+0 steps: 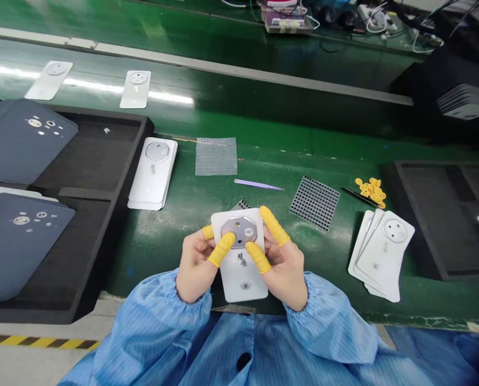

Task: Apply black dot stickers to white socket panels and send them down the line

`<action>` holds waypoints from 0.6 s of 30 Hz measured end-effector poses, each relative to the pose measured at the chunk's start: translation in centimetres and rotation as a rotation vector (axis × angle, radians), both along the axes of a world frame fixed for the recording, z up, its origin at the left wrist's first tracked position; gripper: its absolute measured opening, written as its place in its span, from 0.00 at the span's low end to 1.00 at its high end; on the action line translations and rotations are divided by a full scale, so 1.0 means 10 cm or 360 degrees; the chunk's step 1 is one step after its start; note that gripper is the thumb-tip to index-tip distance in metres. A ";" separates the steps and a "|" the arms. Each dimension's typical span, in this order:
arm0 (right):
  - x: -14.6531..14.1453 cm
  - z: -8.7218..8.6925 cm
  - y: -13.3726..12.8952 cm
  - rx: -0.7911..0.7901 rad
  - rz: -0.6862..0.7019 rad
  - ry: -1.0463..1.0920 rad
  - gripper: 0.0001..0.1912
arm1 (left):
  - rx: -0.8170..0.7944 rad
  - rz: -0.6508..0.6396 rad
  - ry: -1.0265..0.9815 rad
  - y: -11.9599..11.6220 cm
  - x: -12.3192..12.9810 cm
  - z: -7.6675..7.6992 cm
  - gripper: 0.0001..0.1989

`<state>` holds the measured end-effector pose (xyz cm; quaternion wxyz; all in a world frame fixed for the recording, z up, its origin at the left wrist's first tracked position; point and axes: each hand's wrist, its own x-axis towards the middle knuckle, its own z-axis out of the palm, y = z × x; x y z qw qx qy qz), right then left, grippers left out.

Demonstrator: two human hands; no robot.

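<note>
A white phone back cover (231, 279) with a silvery octagonal camera plate is held between both my hands. My left hand (199, 262) grips its left side, the yellow-cotted thumb pressing on the camera plate. From the right, my right hand (285, 265) grips the cover too, its thumb on the plate's lower right and its index finger along the edge. Fingers behind the cover are partly hidden. Just beyond the cover, a dotted black sheet (240, 205) is mostly covered. Purple tweezers (259, 185) lie farther off, near a sheet of small black dots (315, 203).
Stacked white covers lie at left (151, 174) and right (384, 254). Behind are a clear dotted sheet (216, 156), yellow finger cots (371, 188) and black tweezers (362, 197). Black trays stand left (137, 155) and right (418, 236). More covers (135, 90) lie on the green belt.
</note>
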<state>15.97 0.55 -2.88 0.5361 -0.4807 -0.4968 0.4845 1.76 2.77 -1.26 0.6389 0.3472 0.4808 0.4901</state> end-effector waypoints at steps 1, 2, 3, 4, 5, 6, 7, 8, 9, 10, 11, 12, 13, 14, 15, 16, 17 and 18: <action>0.00 0.00 0.01 -0.0058 0.0031 0.0095 0.29 | -0.0038 -0.0060 -0.0023 0.03 -0.01 -0.01 0.10; 0.00 0.00 0.03 -0.0111 0.0062 0.0189 0.30 | -0.0053 -0.0095 -0.0030 0.06 -0.02 -0.01 0.11; -0.01 0.01 0.05 -0.0152 0.0087 0.0271 0.31 | -0.0045 -0.0099 -0.0017 0.08 -0.03 -0.01 0.10; -0.01 0.01 0.07 -0.0183 0.0099 0.0329 0.32 | -0.0014 -0.0081 0.0015 0.10 -0.04 0.00 0.09; -0.01 0.01 0.08 -0.0204 0.0087 0.0364 0.34 | 0.0029 -0.0053 0.0058 0.10 -0.04 0.00 0.09; -0.02 0.01 0.09 -0.0222 0.0065 0.0381 0.36 | 0.0072 -0.0029 0.0107 0.08 -0.05 0.01 0.08; -0.03 0.01 0.09 -0.0240 0.0038 0.0390 0.38 | 0.0108 0.0004 0.0170 0.06 -0.05 0.00 0.08; -0.04 0.00 0.08 -0.0256 0.0011 0.0400 0.39 | 0.0141 0.0048 0.0246 0.02 -0.06 -0.01 0.08; -0.06 -0.01 0.07 -0.0277 -0.0004 0.0413 0.39 | 0.0174 0.0096 0.0333 -0.01 -0.08 -0.03 0.08; -0.07 -0.03 0.05 -0.0302 -0.0008 0.0425 0.39 | 0.0202 0.0142 0.0422 -0.04 -0.09 -0.07 0.08; -0.08 -0.04 0.04 -0.0329 -0.0013 0.0424 0.39 | 0.0227 0.0177 0.0510 -0.05 -0.10 -0.12 0.09; -0.09 -0.05 0.04 -0.0357 -0.0025 0.0404 0.39 | 0.0246 0.0194 0.0583 -0.06 -0.09 -0.17 0.10; -0.08 -0.06 0.03 -0.0380 -0.0055 0.0372 0.37 | 0.0261 0.0188 0.0642 -0.04 -0.07 -0.22 0.10; -0.05 -0.07 0.03 -0.0396 -0.0100 0.0325 0.35 | 0.0267 0.0138 0.0683 -0.03 -0.04 -0.26 0.10; 0.01 -0.07 0.03 -0.0397 -0.0155 0.0269 0.34 | 0.0272 0.0045 0.0709 -0.02 0.02 -0.29 0.10; 0.10 -0.06 0.02 -0.0388 -0.0214 0.0212 0.32 | 0.0287 -0.0071 0.0725 -0.01 0.08 -0.30 0.11; 0.23 -0.04 0.00 -0.0376 -0.0271 0.0165 0.32 | 0.0309 -0.0211 0.0730 -0.01 0.14 -0.29 0.12; 0.41 -0.02 -0.03 -0.0362 -0.0326 0.0135 0.32 | 0.0346 -0.0358 0.0721 -0.02 0.20 -0.28 0.14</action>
